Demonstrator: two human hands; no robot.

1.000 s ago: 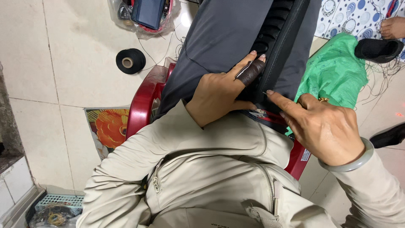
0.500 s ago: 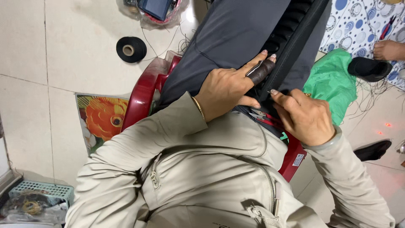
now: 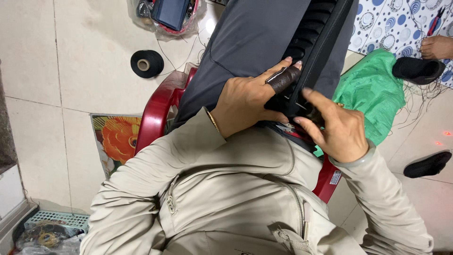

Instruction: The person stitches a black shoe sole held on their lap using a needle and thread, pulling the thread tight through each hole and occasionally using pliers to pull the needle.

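Seated on a red plastic chair (image 3: 155, 111), large grey bag (image 3: 255, 52) lying across the lap, running up and away from the body. Its black ribbed strip (image 3: 318, 42) slants along the same line, from the lap toward the upper right.

Left hand (image 3: 245, 101): pressed flat on the bag where grey cloth meets the ribbed strip, fingers spread and gripping the edge; one finger wears a brown leather guard (image 3: 285, 79).

Right hand (image 3: 337, 130): curled at the near end of the strip, thumb and forefinger pinched together on something small and dark (a needle, perhaps; too small to tell).

Both hands sit almost touching at the strip's lower end, left on the cloth side, right on the outer side. The strip's length runs away from both.

Nearby on the tiled floor: a black thread spool (image 3: 147, 63), a green cloth (image 3: 373, 94), a black shoe (image 3: 427, 164).
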